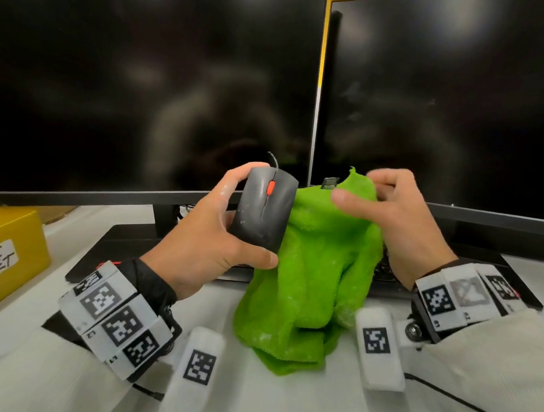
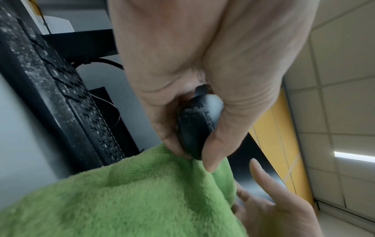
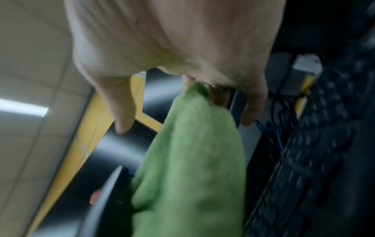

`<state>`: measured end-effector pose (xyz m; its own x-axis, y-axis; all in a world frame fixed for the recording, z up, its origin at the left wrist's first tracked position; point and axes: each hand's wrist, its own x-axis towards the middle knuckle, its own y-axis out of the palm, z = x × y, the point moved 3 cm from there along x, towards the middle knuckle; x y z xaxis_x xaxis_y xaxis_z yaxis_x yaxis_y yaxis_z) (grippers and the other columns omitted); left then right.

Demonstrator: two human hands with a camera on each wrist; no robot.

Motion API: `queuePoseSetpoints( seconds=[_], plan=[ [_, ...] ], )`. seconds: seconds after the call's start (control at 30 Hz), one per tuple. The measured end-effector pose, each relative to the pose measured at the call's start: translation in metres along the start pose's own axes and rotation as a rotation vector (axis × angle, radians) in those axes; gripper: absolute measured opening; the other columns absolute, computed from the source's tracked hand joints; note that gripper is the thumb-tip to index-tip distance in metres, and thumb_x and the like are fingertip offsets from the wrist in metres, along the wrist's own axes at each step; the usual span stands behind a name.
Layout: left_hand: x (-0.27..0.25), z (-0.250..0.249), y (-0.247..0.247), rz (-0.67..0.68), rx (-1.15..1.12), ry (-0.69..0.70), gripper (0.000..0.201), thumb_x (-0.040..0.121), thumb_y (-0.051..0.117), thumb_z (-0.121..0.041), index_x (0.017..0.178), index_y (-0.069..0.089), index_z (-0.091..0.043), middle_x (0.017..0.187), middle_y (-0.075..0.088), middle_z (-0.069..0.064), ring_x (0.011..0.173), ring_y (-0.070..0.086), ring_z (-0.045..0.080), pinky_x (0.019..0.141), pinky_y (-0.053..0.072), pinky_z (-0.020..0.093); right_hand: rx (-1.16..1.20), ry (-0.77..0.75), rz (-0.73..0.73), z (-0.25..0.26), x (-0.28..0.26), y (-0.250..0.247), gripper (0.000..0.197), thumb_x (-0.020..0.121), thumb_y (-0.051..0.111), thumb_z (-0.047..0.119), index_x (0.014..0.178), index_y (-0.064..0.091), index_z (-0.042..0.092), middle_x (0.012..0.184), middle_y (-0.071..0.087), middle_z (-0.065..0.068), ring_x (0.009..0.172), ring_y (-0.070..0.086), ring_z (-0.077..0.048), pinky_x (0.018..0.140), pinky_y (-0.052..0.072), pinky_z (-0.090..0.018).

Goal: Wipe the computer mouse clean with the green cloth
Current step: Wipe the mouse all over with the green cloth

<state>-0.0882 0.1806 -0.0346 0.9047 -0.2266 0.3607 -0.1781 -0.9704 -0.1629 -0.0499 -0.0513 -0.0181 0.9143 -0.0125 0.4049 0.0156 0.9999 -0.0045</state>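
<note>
squarely mouse (image 1: 265,205) in left hand (image 1: 206,232)

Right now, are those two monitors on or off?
They look off: both monitors are black, showing only dim reflections.

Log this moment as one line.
left hand grips mouse | right hand pinches green cloth | cloth beside mouse | wiping pending
</note>
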Motion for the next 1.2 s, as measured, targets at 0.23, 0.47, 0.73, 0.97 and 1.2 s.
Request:
queuePoseSetpoints(
  seconds=[0.23, 0.47, 0.73, 0.97, 1.2],
  plan=[
    [-0.004, -0.005, 0.008, 0.134, 0.037, -0.008, 0.114, 0.066, 0.084, 0.022, 0.150, 0.043, -0.043, 0.132, 0.070, 0.016, 0.122, 0.066, 0.048, 0.100, 0.052, 0.071, -0.326, -0.069, 0.479, -0.003, -0.011, 0.017, 0.049, 0.074, 0.084, 0.017, 0.120, 0.067, 0.020, 0.098, 0.077, -0.008, 0.096, 0.073, -0.015, 0.094, 0.056, -0.042],
    [-0.002, 0.001, 0.006, 0.014, 0.035, -0.012, 0.108, 0.066, 0.087, 0.020, 0.143, 0.049, -0.045, 0.119, 0.075, 0.017, 0.110, 0.074, 0.040, 0.092, 0.063, 0.054, -0.301, 0.163, 0.200, -0.003, -0.009, 0.010, 0.023, 0.074, 0.081, 0.027, 0.073, 0.079, 0.005, 0.081, 0.076, -0.023, 0.077, 0.074, -0.037, 0.079, 0.059, -0.052],
    [0.000, 0.003, 0.000, -0.107, -0.003, 0.003, 0.105, 0.066, 0.089, 0.013, 0.145, 0.045, -0.042, 0.123, 0.076, 0.006, 0.108, 0.076, 0.026, 0.091, 0.064, 0.037, 0.356, 0.241, -0.132, 0.001, -0.004, -0.005, 0.030, 0.071, 0.065, 0.004, 0.099, 0.066, -0.004, 0.100, 0.064, -0.029, 0.108, 0.064, -0.054, 0.089, 0.051, -0.069],
    [0.000, 0.004, 0.005, -0.066, -0.022, 0.000, 0.113, 0.062, 0.095, 0.008, 0.150, 0.042, -0.039, 0.131, 0.073, 0.004, 0.118, 0.073, 0.024, 0.100, 0.060, 0.049, 0.559, 0.344, 0.381, -0.003, -0.022, 0.028, 0.043, 0.069, 0.043, 0.025, 0.070, 0.072, -0.006, 0.078, 0.070, -0.021, 0.075, 0.066, -0.034, 0.086, 0.053, -0.044],
    [-0.001, 0.006, 0.012, -0.020, -0.002, 0.027, 0.120, 0.053, 0.100, -0.007, 0.152, 0.040, -0.037, 0.134, 0.072, 0.006, 0.119, 0.073, 0.024, 0.095, 0.062, 0.045, 0.415, 0.189, 0.521, -0.016, -0.027, 0.039, 0.030, 0.075, 0.067, 0.000, 0.105, 0.065, 0.003, 0.090, 0.072, -0.011, 0.079, 0.071, -0.021, 0.071, 0.060, -0.034]
  ],
)
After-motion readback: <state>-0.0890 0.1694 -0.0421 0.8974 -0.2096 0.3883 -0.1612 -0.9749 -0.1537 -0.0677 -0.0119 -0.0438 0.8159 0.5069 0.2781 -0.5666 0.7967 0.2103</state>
